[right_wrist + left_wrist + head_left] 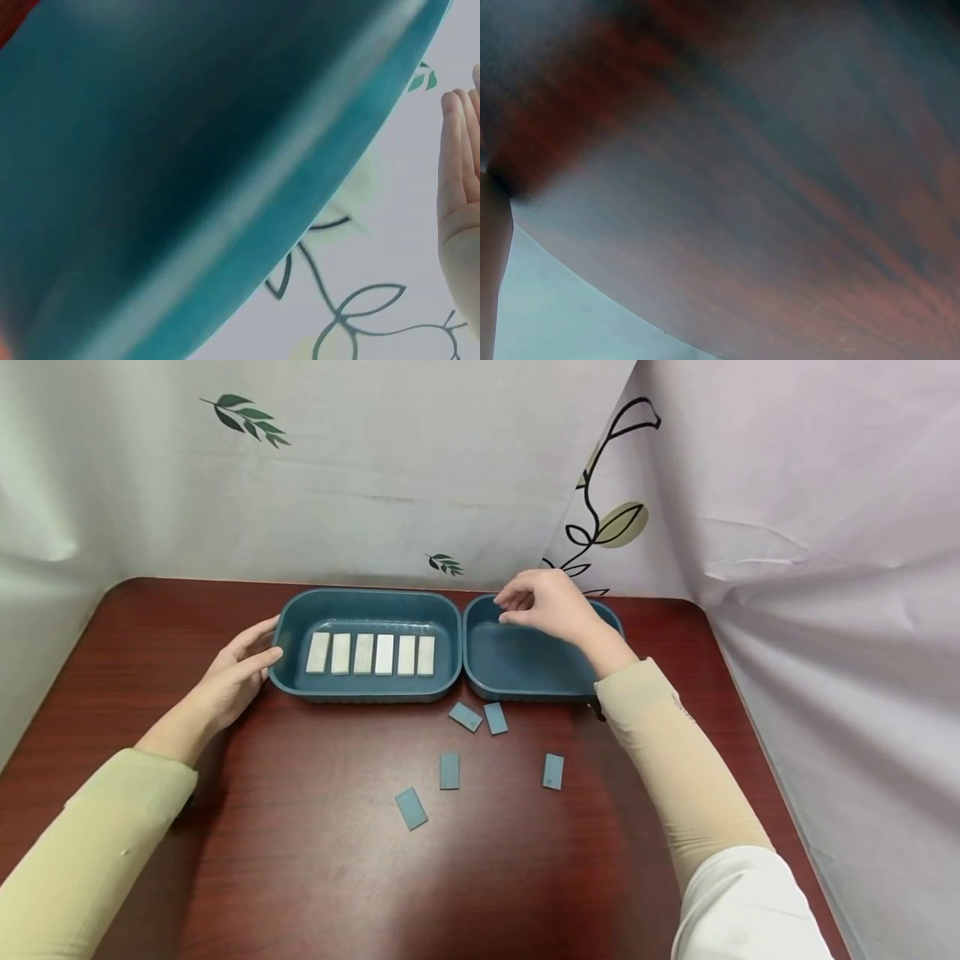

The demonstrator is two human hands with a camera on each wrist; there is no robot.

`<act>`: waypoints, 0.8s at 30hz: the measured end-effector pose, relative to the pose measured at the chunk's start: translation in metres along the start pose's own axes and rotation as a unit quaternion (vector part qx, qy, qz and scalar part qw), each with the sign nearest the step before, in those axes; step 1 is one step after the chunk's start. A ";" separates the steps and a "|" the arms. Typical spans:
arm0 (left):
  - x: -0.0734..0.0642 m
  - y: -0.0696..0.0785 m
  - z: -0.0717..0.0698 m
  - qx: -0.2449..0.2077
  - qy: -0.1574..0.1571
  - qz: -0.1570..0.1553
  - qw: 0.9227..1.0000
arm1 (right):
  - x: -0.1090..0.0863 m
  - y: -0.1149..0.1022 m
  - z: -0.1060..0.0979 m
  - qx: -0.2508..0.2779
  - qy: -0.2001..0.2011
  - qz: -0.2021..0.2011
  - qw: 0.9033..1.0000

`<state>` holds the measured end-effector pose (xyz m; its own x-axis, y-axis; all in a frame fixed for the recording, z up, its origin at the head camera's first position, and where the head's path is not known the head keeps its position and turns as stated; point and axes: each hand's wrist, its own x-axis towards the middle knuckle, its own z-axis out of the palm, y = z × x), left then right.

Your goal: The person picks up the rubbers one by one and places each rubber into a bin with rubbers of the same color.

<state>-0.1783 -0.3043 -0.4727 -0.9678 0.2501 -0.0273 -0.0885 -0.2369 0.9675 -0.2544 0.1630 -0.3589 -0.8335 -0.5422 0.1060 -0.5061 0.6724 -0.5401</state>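
My left hand (234,681) holds the left end of a blue oblong tray (360,696), its thumb over the rim and its fingers against the outside. Inside that tray stands a row of several white rectangular blocks (363,654). My right hand (551,602) hovers over the back part of a second blue tray (525,664), fingers bent loosely, thumb apart from them, nothing visible between. In the right wrist view, the right hand's fingers (452,150) reach up at the right edge. The left wrist view is mostly blurred.
Several small blue-grey tiles lie scattered in front of the trays, among them one tile (411,808) nearest me and another tile (552,772) to the right. The trays stand side by side on a dark red wooden table (315,860). A white patterned cloth (360,485) hangs behind.
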 end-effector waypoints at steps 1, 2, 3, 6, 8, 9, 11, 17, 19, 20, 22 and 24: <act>-0.001 0.000 0.000 0.001 0.001 0.000 1.000 | -0.001 0.002 -0.002 0.001 0.002 0.003 1.000; -0.001 0.000 -0.001 0.000 0.001 0.000 1.000 | -0.003 0.004 -0.004 0.002 0.005 0.006 1.000; -0.002 0.001 -0.001 0.000 0.002 -0.001 1.000 | -0.004 0.006 -0.006 0.002 0.008 0.010 1.000; -0.003 0.001 -0.001 -0.006 0.004 -0.002 1.000 | -0.010 0.012 -0.013 0.000 0.019 0.023 1.000; -0.003 0.001 0.000 -0.005 0.004 -0.004 1.000 | -0.015 0.016 -0.018 -0.004 0.027 0.034 0.999; -0.003 0.002 0.000 -0.004 0.004 -0.005 1.000 | -0.018 0.018 -0.021 -0.008 0.031 0.038 0.999; -0.003 0.002 0.001 -0.002 0.003 -0.006 1.000 | -0.024 0.023 -0.026 -0.012 0.042 0.045 0.998; -0.002 0.002 0.001 -0.005 0.002 -0.002 1.000 | -0.043 0.039 -0.038 -0.005 0.075 0.064 0.995; -0.002 0.001 0.001 -0.005 0.001 0.001 1.000 | -0.049 0.044 -0.042 0.003 0.086 0.072 0.994; -0.002 0.001 0.001 -0.005 0.001 0.002 1.000 | -0.052 0.047 -0.043 0.006 0.091 0.077 0.993; -0.002 0.001 0.001 -0.006 0.000 0.002 1.000 | -0.057 0.053 -0.046 0.010 0.100 0.086 0.991; -0.002 0.001 0.001 -0.006 0.000 0.001 1.000 | -0.063 0.058 -0.049 0.018 0.108 0.096 0.989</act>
<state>-0.1764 -0.3040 -0.4717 -0.9677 0.2506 -0.0261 -0.0904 -0.2487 0.9644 -0.2421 0.2609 -0.3556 -0.9435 -0.2831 0.1724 -0.3287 0.7321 -0.5966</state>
